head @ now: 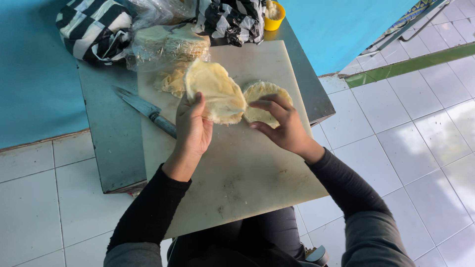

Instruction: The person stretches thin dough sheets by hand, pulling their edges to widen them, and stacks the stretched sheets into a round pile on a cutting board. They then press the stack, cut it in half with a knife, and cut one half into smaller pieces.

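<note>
Left hand (192, 129) fingers gripping lifted flatbread (215, 91), right hand (279, 123) fingers spread on second flatbread (262, 94)

Near half of the board (247, 178) is bare, easy reach. Far end's crowded: knife (146, 111) on the left, bags (163, 29) and a yellow cup (273, 17) behind.

knife handle (166, 125) partly hidden behind left hand (192, 129)
</note>
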